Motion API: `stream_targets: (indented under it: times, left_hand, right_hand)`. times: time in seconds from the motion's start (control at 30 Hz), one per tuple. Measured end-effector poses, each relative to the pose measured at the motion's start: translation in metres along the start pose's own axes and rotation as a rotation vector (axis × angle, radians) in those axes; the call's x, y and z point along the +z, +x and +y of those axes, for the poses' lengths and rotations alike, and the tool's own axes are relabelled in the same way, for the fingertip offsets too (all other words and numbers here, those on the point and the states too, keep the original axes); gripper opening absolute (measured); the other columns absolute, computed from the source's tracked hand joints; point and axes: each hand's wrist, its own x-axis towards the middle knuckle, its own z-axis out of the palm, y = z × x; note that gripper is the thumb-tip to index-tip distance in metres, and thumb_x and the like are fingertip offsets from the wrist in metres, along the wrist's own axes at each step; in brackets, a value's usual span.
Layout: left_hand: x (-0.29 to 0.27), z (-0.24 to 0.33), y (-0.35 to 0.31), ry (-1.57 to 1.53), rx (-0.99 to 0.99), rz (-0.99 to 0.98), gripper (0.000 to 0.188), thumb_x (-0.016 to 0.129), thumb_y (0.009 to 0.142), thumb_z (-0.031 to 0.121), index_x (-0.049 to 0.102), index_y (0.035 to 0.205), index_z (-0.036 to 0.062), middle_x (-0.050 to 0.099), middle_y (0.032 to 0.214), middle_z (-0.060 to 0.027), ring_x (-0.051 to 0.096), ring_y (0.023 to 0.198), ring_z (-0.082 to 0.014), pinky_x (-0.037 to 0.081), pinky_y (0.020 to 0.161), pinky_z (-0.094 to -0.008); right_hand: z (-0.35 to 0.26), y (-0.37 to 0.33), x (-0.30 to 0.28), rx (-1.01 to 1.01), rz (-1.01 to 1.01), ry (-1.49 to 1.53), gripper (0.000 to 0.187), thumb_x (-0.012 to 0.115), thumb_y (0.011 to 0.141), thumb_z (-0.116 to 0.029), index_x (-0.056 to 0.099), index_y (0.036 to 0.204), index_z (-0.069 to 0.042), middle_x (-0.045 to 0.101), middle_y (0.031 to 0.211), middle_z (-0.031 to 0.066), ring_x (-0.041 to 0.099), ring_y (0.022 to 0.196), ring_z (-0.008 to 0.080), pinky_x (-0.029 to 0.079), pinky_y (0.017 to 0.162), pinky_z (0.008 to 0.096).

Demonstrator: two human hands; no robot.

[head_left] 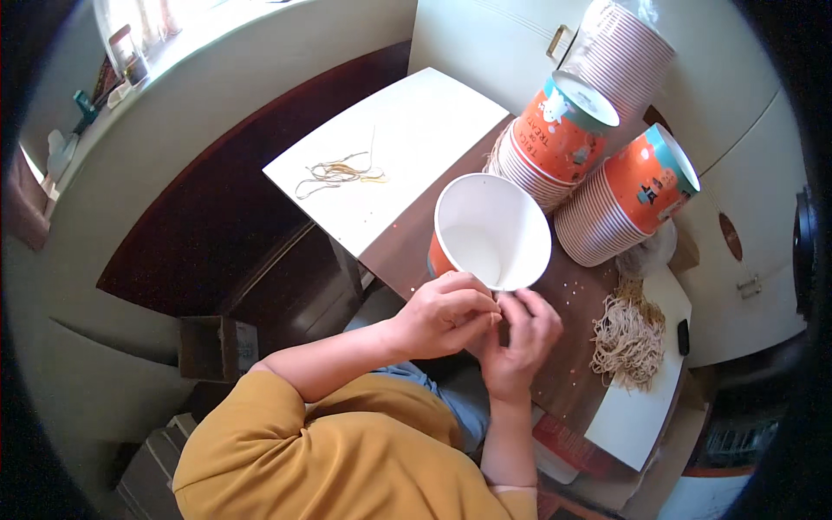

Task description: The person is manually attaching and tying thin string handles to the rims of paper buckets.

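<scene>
A paper bucket (526, 217), white inside and orange outside, stands on the brown part of the table with its open mouth facing me. My left hand (446, 316) is at its near rim, thumb and fingers pinched together. Close against it, my right hand (523, 334) has its fingers curled, the tips meeting the left ones. Whatever the fingertips hold is too small and covered to make out. To the right lies a heap of cream-coloured cords (631, 345). A few loose cords (334, 172) rest on the white part of the table at the left.
Behind the bucket, a stack of orange and teal printed buckets (555, 139) stands beside another such stack (624, 195). A taller wrapped stack (620, 65) rises at the back. A small black object (683, 337) lies at the right table edge. White cabinets (485, 39) stand beyond.
</scene>
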Motion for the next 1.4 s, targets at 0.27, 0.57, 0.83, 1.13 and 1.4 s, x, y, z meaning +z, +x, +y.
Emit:
stream_targets:
  times: [0.27,0.57,0.83,1.13,1.4]
  left_hand:
    - [-0.001,0.016,0.004,-0.145,0.046,0.013,0.009,0.069,0.078,0.0,0.062,0.084,0.0016,0.059,0.084,-0.0085,0.059,0.075,-0.0208,0.047,0.065,-0.0298]
    - [-0.017,0.015,0.013,-0.614,-0.4,0.18,0.008,0.058,0.091,0.004,0.059,0.085,-0.0007,0.06,0.084,-0.0038,0.053,0.073,-0.0071,0.044,0.064,-0.0205]
    - [-0.076,-0.036,0.075,-0.716,-0.46,0.591,0.008,0.063,0.088,0.01,0.059,0.085,0.0039,0.06,0.084,-0.0061,0.047,0.057,-0.0048,0.038,0.051,-0.0194]
    - [-0.046,-0.044,0.09,-0.607,-0.586,0.441,0.013,0.065,0.089,0.016,0.066,0.089,0.0028,0.063,0.082,-0.0009,0.049,0.062,-0.0032,0.042,0.056,-0.0185]
    - [0.018,0.008,0.071,-0.229,-0.153,0.158,0.007,0.071,0.083,0.007,0.07,0.087,0.001,0.062,0.084,-0.004,0.054,0.067,-0.0053,0.043,0.057,-0.0206]
  right_hand:
    - [0.008,0.002,0.0,-0.003,0.072,0.189,0.011,0.069,0.082,-0.023,0.066,0.085,-0.013,0.063,0.097,0.0027,0.056,0.096,0.0243,0.039,0.09,0.0421]
    - [0.036,0.017,-0.025,-0.035,-0.205,0.242,0.013,0.075,0.071,-0.009,0.068,0.081,-0.015,0.066,0.081,-0.0017,0.062,0.077,0.0174,0.036,0.099,0.0451]
    - [0.094,0.022,-0.102,0.087,-0.606,0.322,0.01,0.077,0.069,-0.011,0.071,0.076,-0.011,0.07,0.084,0.0008,0.063,0.097,0.0213,0.034,0.103,0.0449]
    - [0.114,0.05,-0.158,0.142,-0.933,0.169,0.034,0.078,0.065,-0.017,0.071,0.098,-0.006,0.066,0.11,0.0096,0.057,0.112,0.0268,0.036,0.102,0.041]
    - [0.029,0.108,-0.085,0.234,-0.376,0.546,0.022,0.071,0.08,-0.008,0.068,0.1,0.0,0.065,0.097,0.0106,0.063,0.089,0.018,0.049,0.082,0.0289]
